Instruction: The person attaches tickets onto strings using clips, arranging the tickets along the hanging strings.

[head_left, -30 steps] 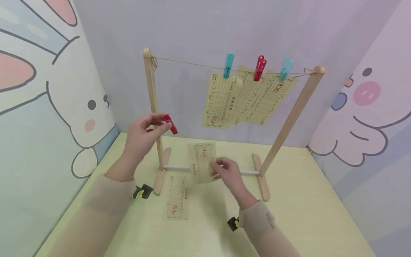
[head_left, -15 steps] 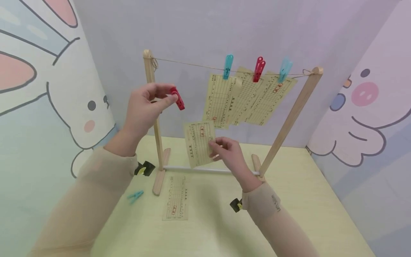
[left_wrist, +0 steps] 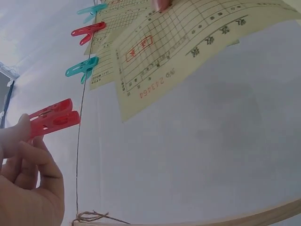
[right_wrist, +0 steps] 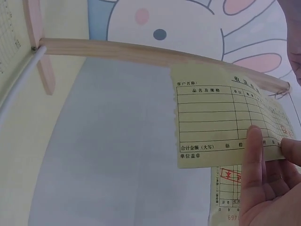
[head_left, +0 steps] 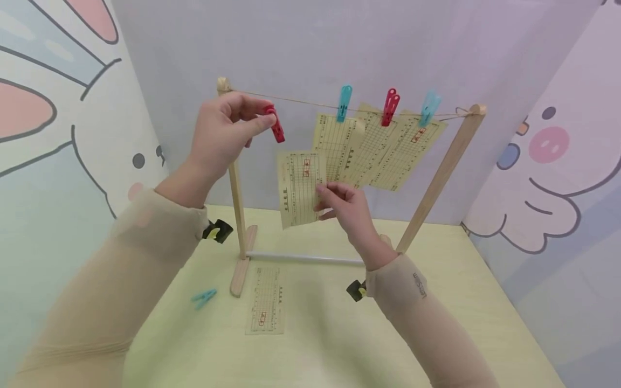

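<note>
My left hand (head_left: 225, 132) pinches a red clothespin (head_left: 276, 125) just below the twine line (head_left: 301, 101). In the left wrist view that clothespin (left_wrist: 55, 117) points toward the twine, its jaws looking closed or nearly so. With thumb and fingers, my right hand (head_left: 346, 213) holds a yellowish printed receipt slip (head_left: 302, 188) by its side edge. The slip hangs upright in the air below the line, partly in front of a hung slip (head_left: 335, 141). In the right wrist view the held slip (right_wrist: 211, 113) bends slightly near the thumb.
Blue clothespins (head_left: 344, 103) and a red one (head_left: 390, 108) fix several slips to the twine's right half. Wooden posts (head_left: 439, 178) carry the line, joined below by a white rod (head_left: 305, 258). On the table lie another slip (head_left: 266, 300) and a blue clothespin (head_left: 205, 297).
Both hands have risen toward the twine, the left with the red clothespin, the right with the receipt slip. The blue clothespin on the table has come into view.
</note>
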The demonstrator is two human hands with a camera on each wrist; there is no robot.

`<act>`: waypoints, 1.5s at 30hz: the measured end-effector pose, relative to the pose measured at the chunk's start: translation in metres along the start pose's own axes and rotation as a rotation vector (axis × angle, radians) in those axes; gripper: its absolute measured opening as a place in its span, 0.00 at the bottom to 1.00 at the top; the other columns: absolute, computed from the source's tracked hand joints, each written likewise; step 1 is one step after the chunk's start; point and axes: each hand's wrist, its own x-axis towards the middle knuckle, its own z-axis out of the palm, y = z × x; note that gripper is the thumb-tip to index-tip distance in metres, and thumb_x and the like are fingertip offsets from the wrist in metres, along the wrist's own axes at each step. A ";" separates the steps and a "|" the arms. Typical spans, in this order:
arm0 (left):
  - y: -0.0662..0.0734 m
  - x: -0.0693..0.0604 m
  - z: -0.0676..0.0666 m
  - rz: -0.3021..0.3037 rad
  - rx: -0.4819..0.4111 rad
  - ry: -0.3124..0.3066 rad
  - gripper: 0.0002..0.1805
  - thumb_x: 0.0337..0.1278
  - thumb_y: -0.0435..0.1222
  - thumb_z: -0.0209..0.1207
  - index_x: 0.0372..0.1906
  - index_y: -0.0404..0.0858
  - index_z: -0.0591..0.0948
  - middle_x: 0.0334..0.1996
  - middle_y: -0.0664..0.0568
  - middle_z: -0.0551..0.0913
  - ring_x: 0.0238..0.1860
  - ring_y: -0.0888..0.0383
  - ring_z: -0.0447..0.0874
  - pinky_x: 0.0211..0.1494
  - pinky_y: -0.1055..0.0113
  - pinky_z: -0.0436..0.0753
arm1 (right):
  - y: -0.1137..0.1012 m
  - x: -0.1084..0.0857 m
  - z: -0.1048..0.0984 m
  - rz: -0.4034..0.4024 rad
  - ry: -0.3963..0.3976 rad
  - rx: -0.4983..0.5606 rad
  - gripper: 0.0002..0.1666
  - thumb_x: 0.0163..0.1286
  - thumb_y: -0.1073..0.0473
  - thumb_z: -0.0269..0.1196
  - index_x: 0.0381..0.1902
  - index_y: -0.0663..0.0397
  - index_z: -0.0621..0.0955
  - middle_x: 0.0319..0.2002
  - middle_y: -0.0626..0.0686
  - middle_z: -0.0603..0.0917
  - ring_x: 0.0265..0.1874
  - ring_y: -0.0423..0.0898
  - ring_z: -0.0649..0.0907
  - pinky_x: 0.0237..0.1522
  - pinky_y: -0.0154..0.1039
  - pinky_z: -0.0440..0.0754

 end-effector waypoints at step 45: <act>0.029 0.071 0.018 -0.179 -0.027 -0.111 0.14 0.59 0.38 0.66 0.50 0.40 0.85 0.39 0.58 0.85 0.22 0.61 0.79 0.21 0.72 0.63 | -0.036 0.044 0.028 0.018 0.128 0.252 0.14 0.70 0.53 0.64 0.47 0.56 0.85 0.32 0.48 0.83 0.13 0.40 0.82 0.26 0.36 0.85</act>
